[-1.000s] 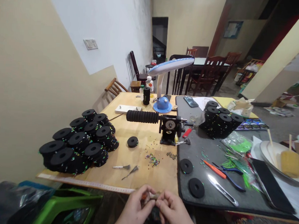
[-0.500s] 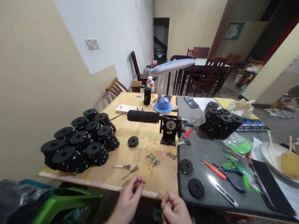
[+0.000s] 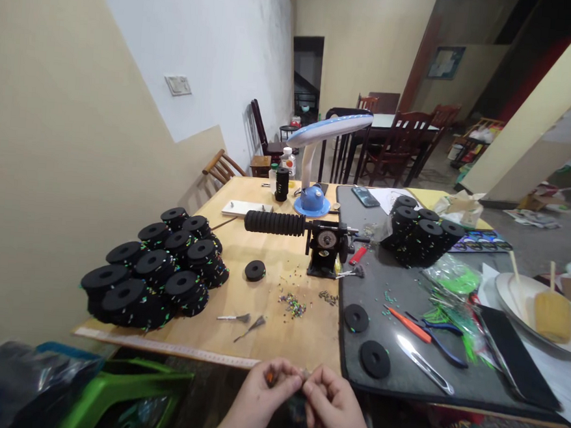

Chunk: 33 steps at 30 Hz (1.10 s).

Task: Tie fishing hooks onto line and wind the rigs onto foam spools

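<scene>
At the table's front edge, the fingertips of my two hands meet. My left hand (image 3: 267,395) is closed in a pinch, with a small orange item (image 3: 270,377) tucked in its curled fingers; its kind cannot be made out. Pinched as well, my right hand (image 3: 328,399) has its thumb and finger against the left fingertips. Whatever lies between them is too small to name. Beyond the hands are a scatter of coloured beads (image 3: 293,306), a small pile of dark metal pieces (image 3: 328,298) and two small grey-tipped tools (image 3: 251,329).
A black winder (image 3: 325,246) carries a row of black foam spools (image 3: 274,223). More spools are stacked at left (image 3: 152,266) and back right (image 3: 421,233). A blue lamp (image 3: 312,201) stands behind. Pliers (image 3: 445,342), an orange-handled tool (image 3: 409,324) and a plate (image 3: 509,295) lie right.
My left hand has moved right and slightly down, bringing its fingertips against those of my right hand. The right hand has stayed nearly in place. The table items have not moved.
</scene>
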### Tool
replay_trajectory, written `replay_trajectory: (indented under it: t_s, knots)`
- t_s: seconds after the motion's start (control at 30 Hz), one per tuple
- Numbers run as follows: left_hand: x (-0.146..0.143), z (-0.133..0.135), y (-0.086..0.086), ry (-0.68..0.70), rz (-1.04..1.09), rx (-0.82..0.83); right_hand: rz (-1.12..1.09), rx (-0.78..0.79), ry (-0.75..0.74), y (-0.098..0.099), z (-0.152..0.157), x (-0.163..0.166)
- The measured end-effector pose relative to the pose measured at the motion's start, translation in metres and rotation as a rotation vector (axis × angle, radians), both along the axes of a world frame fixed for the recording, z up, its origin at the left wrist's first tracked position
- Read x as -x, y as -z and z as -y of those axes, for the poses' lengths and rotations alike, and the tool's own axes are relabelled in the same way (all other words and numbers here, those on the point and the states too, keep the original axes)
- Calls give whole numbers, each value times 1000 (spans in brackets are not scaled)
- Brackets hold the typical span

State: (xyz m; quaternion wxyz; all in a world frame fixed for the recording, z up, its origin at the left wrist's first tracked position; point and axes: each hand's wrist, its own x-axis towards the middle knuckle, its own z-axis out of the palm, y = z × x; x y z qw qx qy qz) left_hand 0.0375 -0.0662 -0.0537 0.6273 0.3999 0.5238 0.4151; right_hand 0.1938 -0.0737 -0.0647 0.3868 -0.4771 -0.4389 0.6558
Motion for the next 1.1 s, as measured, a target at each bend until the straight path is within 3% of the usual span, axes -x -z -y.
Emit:
replay_trajectory:
  t_s: [0.23,0.37,0.47,0.57,0.67,0.77,0.9,1.1]
  knots:
    - [10,-6,-7,-87,-68,-1,-3,11,-3,-2,2,0]
    - [18,-8,-13,-61,-122,-35,15,12,-24,-5,1,-2]
    - [19,-9,-20,-30,-181,-88,137,-114,-24,-10,-5,-13]
    - [19,-8,-25,-2,-229,-110,369,-307,103,-19,-11,-25]
    - [18,-7,-27,25,-274,-131,424,-392,193,-29,-14,-25]
    - [19,-5,-30,49,-318,-205,293,-386,106,-33,-11,-9]
    - [20,-4,-33,90,-441,-287,69,-247,-97,-27,-10,14]
    - [24,-9,-32,192,-672,-371,265,-313,-67,-12,-18,16]
